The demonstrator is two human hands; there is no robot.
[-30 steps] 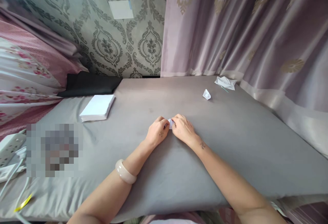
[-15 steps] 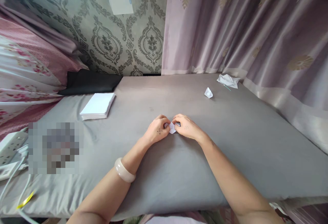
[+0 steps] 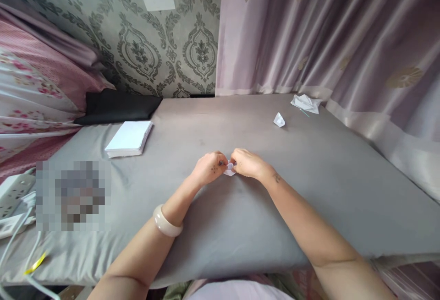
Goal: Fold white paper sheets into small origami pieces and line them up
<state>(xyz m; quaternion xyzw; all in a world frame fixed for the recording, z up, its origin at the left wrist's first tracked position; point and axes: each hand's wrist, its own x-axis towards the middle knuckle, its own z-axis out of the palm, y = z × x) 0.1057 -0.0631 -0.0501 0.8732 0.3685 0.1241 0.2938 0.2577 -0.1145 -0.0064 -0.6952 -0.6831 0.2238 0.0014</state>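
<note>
Grey cloth [image 3: 343, 190] spans mid-frame; left hand [image 3: 209, 167] and right hand [image 3: 250, 163] both pinch small white folded paper [image 3: 230, 171] near frame centre. Judged risk: uneven finger pull could tear it.

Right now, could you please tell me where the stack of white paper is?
In the head view, the stack of white paper lies on the left side of the grey sheet, just in front of the black item.

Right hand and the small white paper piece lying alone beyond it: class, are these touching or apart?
Apart. The head view shows a stretch of grey cover between the right hand and the small white paper piece.
</note>
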